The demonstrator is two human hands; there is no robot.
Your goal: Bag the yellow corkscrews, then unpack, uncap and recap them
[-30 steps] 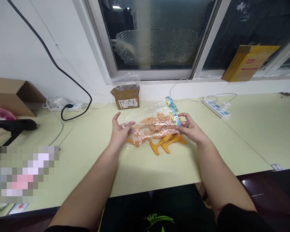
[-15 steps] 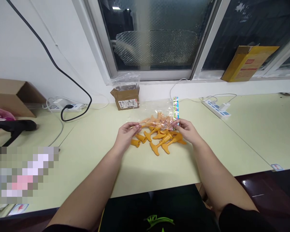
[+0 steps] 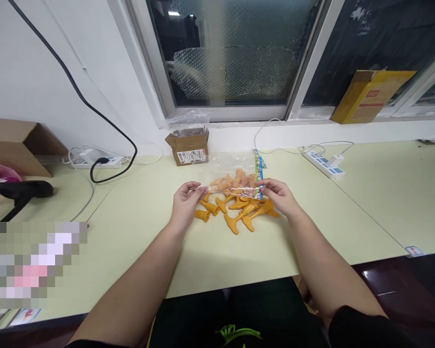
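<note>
A clear plastic bag (image 3: 232, 162) with a colourful printed strip (image 3: 258, 169) along its right end is stretched between my hands. My left hand (image 3: 187, 199) pinches its left near corner between thumb and fingers. At the printed end, my right hand (image 3: 278, 194) grips the bag the same way. Under and in front of the bag lie several orange-yellow plastic pieces with curved, forked ends (image 3: 235, 223). Two hollow, tube-like pieces (image 3: 203, 215) of the same colour rest by my left hand. More orange pieces show through the film; whether any are inside the bag I cannot tell.
An opened small cardboard box (image 3: 190, 147) stands against the wall behind the bag. Power strips with cables lie at the right (image 3: 324, 163) and left (image 3: 112, 162). A large carton (image 3: 14, 142) and a black curved object (image 3: 25, 191) sit at far left. A yellow package (image 3: 373, 96) leans on the window.
The printed end of the bag has turned and come slightly nearer, so its strip now runs down to my right fingers. My left hand has shifted a little left.
</note>
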